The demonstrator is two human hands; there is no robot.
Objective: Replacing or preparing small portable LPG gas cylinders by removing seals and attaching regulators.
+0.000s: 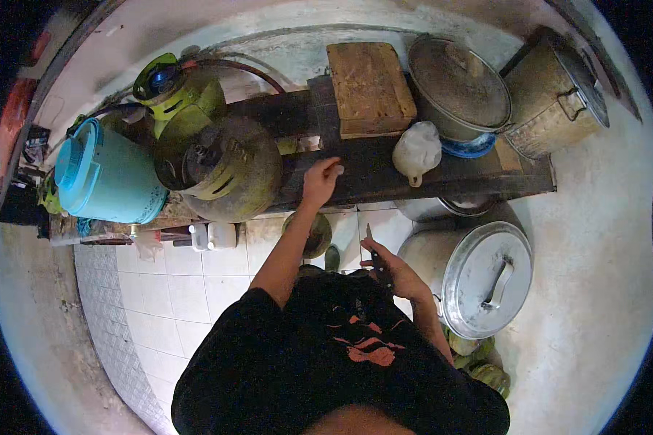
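My left hand is over the dark wooden bench, its fingers curled; whether something small is between them cannot be told. In my right hand, low in front of my body, is a knife with a dark riveted handle, its short blade pointing away from me. A knotted white plastic bag with something in it sits on the bench to the right of my left hand. Behind it lies a thick wooden block.
Green gas cylinders and a turquoise lidded bucket stand at left. A lidded pot and a dented metal pot are at back right. A large lidded aluminium pot stands below the bench, beside green produce. White jugs are on the tiled floor.
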